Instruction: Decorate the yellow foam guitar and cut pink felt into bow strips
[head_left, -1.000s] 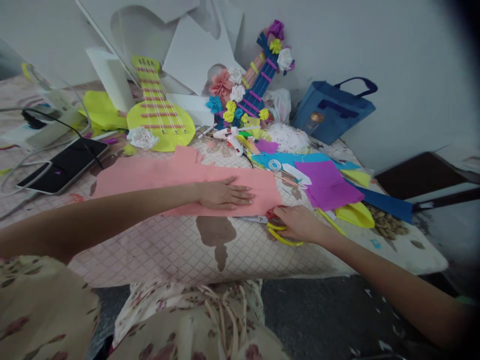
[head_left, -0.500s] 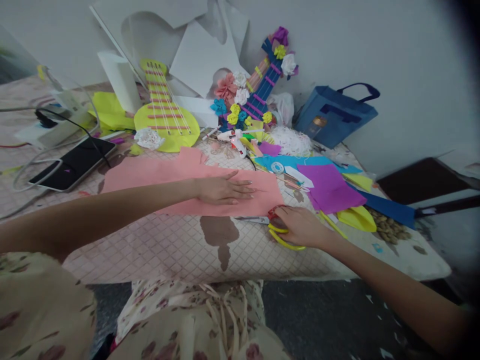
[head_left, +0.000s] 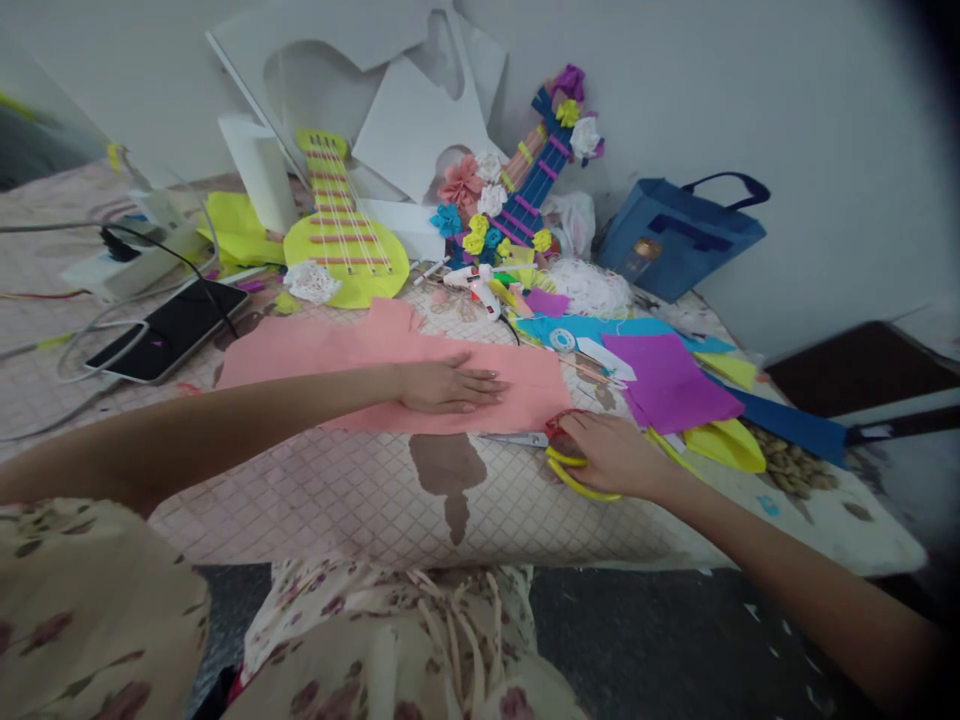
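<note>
A long sheet of salmon-pink crepe paper (head_left: 337, 340) lies across the table in front of me. My left hand (head_left: 446, 385) rests flat on its middle, fingers stretched out to the right. At the sheet's near right corner, my right hand (head_left: 619, 452) grips a pair of scissors (head_left: 581, 482) with yellow and red handles. The metal blades point left and lie along the paper's near edge. Whether the blades touch the paper I cannot tell. Part of the handles is hidden by my fingers.
Behind the paper stand a yellow paper guitar (head_left: 349, 240) and a flower-covered blue one (head_left: 525, 195). A glue gun (head_left: 476, 285) lies nearby. Purple paper (head_left: 667, 380) and a blue bag (head_left: 679, 235) are on the right; a black phone-like device (head_left: 169, 330) with cables is on the left.
The whole view has shifted slightly, so everything appears a little further right. My hands, the pink paper and the scissors keep nearly the same places relative to each other.
</note>
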